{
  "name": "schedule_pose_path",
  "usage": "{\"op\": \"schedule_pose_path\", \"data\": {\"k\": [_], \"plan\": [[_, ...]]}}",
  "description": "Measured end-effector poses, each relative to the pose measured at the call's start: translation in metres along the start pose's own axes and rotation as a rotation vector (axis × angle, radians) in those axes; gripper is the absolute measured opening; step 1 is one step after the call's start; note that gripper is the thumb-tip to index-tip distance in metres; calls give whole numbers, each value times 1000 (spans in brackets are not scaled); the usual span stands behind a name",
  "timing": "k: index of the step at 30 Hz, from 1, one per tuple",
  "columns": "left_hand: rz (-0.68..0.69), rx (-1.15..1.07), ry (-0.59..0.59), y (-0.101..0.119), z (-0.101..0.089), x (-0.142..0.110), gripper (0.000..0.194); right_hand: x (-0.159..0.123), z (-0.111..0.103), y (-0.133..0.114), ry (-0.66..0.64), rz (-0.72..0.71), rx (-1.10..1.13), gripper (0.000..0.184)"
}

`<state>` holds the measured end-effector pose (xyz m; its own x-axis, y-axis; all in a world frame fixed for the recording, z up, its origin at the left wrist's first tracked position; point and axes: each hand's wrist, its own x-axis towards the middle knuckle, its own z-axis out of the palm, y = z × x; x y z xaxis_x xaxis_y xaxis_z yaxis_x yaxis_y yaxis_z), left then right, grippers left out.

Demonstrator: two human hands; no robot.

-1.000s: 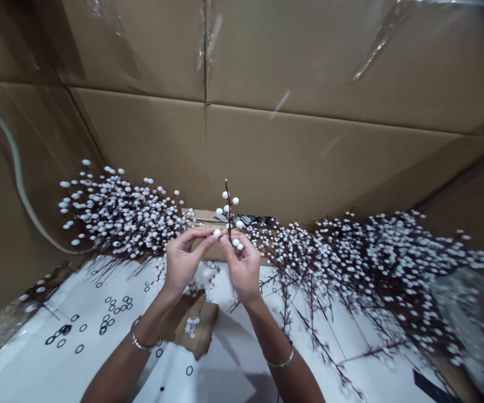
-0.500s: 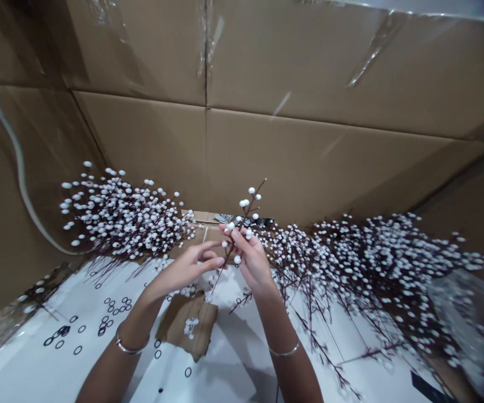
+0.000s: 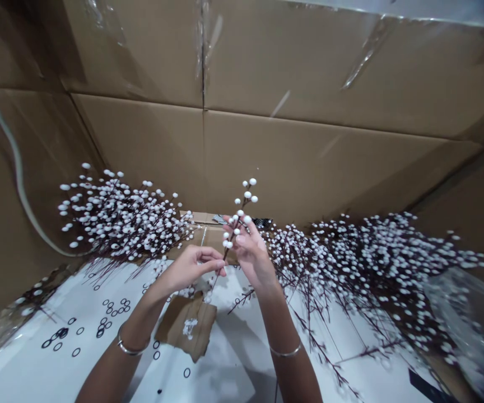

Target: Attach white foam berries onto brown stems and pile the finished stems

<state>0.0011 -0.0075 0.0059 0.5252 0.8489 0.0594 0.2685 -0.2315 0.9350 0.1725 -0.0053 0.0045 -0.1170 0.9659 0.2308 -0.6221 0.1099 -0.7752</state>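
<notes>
An artificial berry branch (image 3: 236, 230), brown-stemmed with white berries, stands tilted between my hands at the middle of the table. My left hand (image 3: 195, 266) pinches its lower stem between thumb and fingers. Close around the berries, my right hand (image 3: 252, 252) has its fingers spread and its thumb apart, some fingers passing behind the branch. Whether those fingers touch the berries is hard to tell. Below my hands lies a torn piece of cardboard (image 3: 187, 327) with a small white heap on it.
Bunches of white-berried branches lie at the left (image 3: 120, 218) and right (image 3: 376, 263). Black rings (image 3: 103, 324) are scattered on the white tabletop (image 3: 111, 372). Bare twigs (image 3: 321, 347) lie right of my arm. A tall cardboard wall (image 3: 330, 162) closes the back; clear plastic (image 3: 456, 302) sits far right.
My right hand has loosened from its pinch on the branch and its fingers have opened. The branch has turned more upright, with its berries facing differently. My left hand stays at the stem.
</notes>
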Motion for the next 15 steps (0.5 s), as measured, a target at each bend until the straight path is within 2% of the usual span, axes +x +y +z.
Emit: {"op": "schedule_pose_path", "data": {"k": [4, 9, 12, 15], "plan": [[-4, 69, 22, -5, 6, 5, 22, 5, -5, -1, 223, -145, -29, 38], [-8, 98, -36, -16, 9, 11, 21, 13, -12, -3, 465, -156, 98, 25], [12, 181, -88, -31, -1, 17, 28, 14, -14, -4, 480, -166, 92, 23], [-33, 357, -34, -59, -11, 26, 29, 12, -13, -4, 456, -161, 72, 23]]}}
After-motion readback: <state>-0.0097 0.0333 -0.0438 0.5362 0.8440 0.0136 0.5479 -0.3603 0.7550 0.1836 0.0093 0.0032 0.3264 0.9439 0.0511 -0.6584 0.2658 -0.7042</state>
